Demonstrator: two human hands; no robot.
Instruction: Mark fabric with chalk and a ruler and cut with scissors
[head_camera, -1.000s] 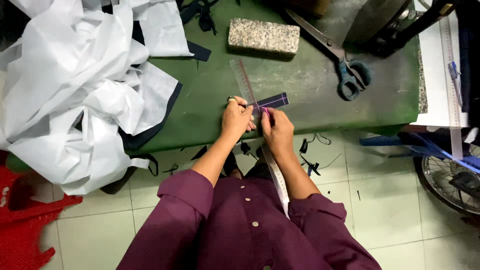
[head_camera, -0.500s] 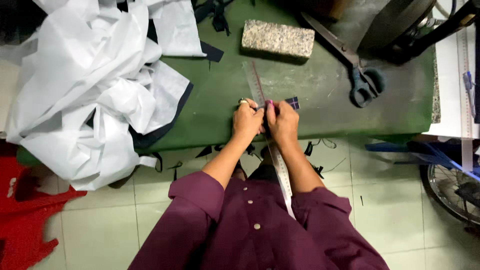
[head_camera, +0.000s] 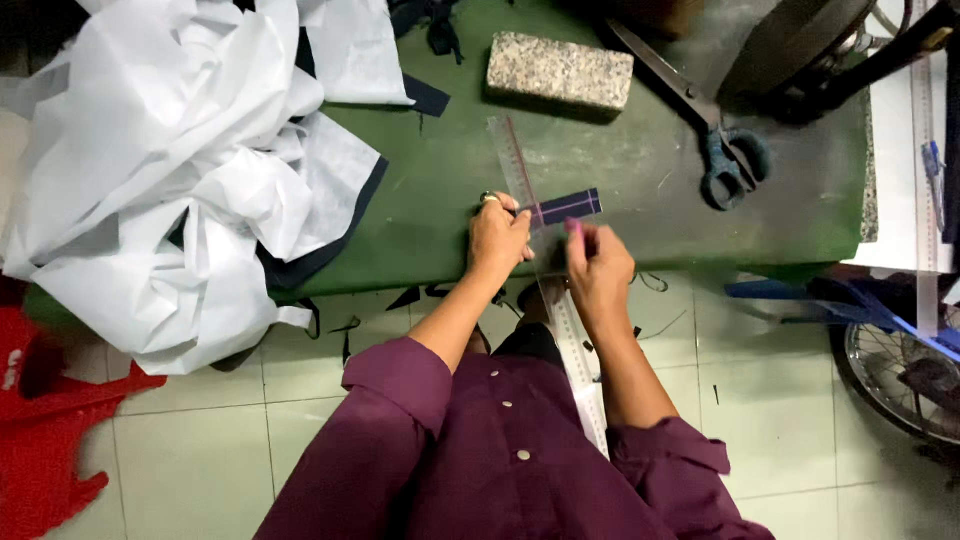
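- Pressing down: left hand (head_camera: 497, 240) grip is clamping clear ruler (head_camera: 520, 180) over dark fabric strip (head_camera: 566, 207) on green tabletop (head_camera: 620, 190).
- Right hand (head_camera: 597, 272), just beside, is pinching closed; what it holds is unclear.
- Scissors (head_camera: 722, 150) are lying well beyond.

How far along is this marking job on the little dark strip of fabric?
Looks mid-way. Done: a small dark fabric strip is already cut and laid on the green table, with a clear ruler set across it. In hand: the left hand presses ruler and strip down while the right hand works at the ruler's edge; no finished line is visible. Left: the white and dark fabric pile lies untouched, and the scissors idle.
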